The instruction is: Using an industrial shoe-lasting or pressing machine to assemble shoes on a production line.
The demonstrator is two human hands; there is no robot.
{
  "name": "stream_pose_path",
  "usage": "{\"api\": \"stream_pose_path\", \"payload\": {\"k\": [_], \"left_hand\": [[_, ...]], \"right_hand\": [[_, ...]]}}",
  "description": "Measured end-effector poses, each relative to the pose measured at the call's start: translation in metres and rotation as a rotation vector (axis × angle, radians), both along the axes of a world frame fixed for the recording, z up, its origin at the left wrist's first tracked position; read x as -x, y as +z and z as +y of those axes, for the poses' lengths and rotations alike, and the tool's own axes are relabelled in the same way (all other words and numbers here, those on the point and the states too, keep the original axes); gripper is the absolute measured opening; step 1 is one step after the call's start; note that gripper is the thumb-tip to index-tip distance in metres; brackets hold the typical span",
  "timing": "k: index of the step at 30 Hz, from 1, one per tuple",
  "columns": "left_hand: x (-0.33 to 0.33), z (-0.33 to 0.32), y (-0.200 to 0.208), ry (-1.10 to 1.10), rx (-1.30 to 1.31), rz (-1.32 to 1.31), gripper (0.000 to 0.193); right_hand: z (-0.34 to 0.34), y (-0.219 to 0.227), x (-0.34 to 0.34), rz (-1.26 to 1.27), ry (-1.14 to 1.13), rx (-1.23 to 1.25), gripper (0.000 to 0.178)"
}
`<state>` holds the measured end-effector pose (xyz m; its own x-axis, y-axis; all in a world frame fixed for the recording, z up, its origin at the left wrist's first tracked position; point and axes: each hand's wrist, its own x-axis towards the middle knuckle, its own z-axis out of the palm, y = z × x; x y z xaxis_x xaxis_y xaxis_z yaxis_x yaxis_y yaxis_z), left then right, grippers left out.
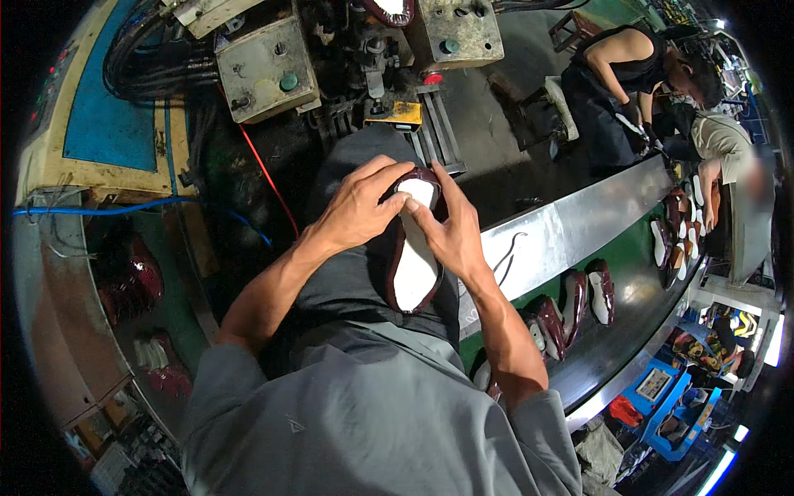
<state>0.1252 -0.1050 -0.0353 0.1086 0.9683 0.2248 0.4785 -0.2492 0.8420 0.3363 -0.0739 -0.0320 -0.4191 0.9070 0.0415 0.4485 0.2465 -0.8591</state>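
Observation:
A dark red shoe upper with a white insole (416, 269) lies sole-up over my lap, its toe pointing away from me. My left hand (364, 202) grips the toe end from the left, the thumb pressed onto the white insole. From the right, my right hand (453, 231) holds the same end, its thumb also on the insole and its fingers round the far edge. Both thumbs nearly meet near the toe. The undersides of the fingers are partly hidden behind the shoe.
Ahead stands a machine with two grey control boxes (269, 70) and a yellow part (405, 113). To my right runs a metal-edged conveyor (571, 223) carrying several dark red shoes (601, 291). Two people work farther along it. More shoes (136, 277) lie at my left.

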Motion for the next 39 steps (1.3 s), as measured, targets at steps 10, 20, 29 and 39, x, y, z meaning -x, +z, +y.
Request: {"api": "stream_pose_path", "payload": {"k": [10, 20, 29, 39], "left_hand": [[-0.017, 0.003, -0.021, 0.198, -0.332, 0.361, 0.048], [0.005, 0.015, -0.012, -0.064, -0.048, 0.101, 0.038], [-0.011, 0.001, -0.062, 0.139, 0.205, -0.251, 0.053], [-0.030, -0.003, -0.061, -0.033, 0.554, -1.122, 0.062]], "right_hand": [[0.019, -0.003, 0.017, -0.039, -0.035, -0.215, 0.035], [0.003, -0.031, 0.004, 0.088, -0.102, 0.079, 0.060], [0.005, -0.044, 0.000, 0.259, -0.102, 0.320, 0.066], [-0.001, -0.074, -0.017, 0.839, -0.169, 0.758, 0.066]]}}
